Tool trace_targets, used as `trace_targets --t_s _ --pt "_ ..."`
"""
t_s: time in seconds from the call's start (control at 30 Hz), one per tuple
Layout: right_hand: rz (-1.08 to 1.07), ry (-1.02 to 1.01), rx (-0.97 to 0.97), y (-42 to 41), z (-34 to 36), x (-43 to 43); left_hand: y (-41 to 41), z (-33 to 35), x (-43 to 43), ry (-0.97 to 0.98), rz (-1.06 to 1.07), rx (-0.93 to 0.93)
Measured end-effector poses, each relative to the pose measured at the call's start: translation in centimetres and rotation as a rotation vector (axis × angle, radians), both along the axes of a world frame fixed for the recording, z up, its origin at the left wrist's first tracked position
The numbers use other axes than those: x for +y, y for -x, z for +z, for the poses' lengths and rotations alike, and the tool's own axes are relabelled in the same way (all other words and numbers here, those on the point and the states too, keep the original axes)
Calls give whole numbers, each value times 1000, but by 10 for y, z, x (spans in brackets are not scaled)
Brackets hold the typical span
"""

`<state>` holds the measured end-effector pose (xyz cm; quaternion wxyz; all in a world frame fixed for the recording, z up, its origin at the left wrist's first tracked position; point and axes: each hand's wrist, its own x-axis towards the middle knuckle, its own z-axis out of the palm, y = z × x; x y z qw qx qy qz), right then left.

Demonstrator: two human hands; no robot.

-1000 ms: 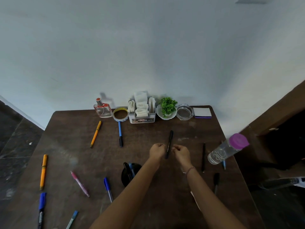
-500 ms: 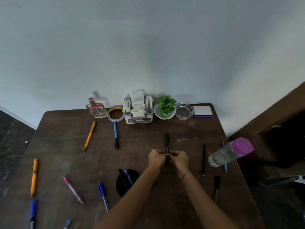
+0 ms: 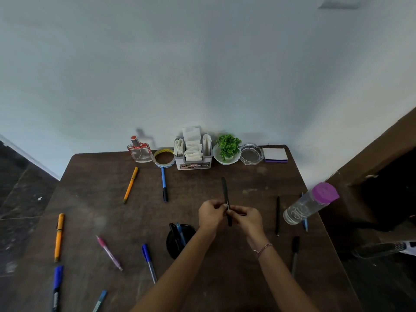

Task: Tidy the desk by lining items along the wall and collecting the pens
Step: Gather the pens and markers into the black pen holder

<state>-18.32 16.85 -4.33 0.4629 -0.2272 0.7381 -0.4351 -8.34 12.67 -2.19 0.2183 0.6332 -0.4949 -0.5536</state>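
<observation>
Bench (image 3: 90, 176), layout from left to right. At the left edge lie a blue marker (image 3: 57, 280) and an orange pen (image 3: 59, 236), both roughly parallel to that edge. Next come a teal pen (image 3: 100, 300) at the near edge, a pink pen (image 3: 109, 253) and an orange pencil (image 3: 130, 188), each lying loose and apart from the others. Along the wall the row begins with a perfume bottle (image 3: 139, 150), then a tape roll (image 3: 164, 156) just beside it. A light-blue pen (image 3: 163, 184) lies with its far end at the tape roll. A blue-capped pen (image 3: 149, 263) lies near the black pen cup (image 3: 174, 248), which holds a black and a blue pen upright. Behind the cup, at the wall, stands the napkin organiser (image 3: 194, 164). The left hand (image 3: 210, 216) and right hand (image 3: 247, 218) meet above the bench centre. Each grip is closed by pinch on the same black pen (image 3: 225, 190), which points away towards the wall, clear of the bench surface. The wall row continues with a potted plant (image 3: 227, 147), a glass ashtray (image 3: 251, 154) and a notepad (image 3: 275, 154). Right of the hands lie a thin black pen (image 3: 278, 215) and a black marker (image 3: 294, 253). A water bottle (image 3: 310, 202) with a purple lid is at the right edge, over another blue pen (image 3: 305, 226).
</observation>
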Motion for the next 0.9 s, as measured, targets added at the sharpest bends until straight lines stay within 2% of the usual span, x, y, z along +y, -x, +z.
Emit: trace_targets --t_s 0.2,0.57,0.77,0.9 --pt "86 65 7 -13 28 16 -20 26 5 77 77 95" --pt "299 158 140 -45 56 26 -67 55 17 204 106 87" --pt "298 285 364 -63 82 15 -98 61 26 355 32 -105" --pt "405 415 430 -84 100 11 -119 53 33 447 -61 -204"
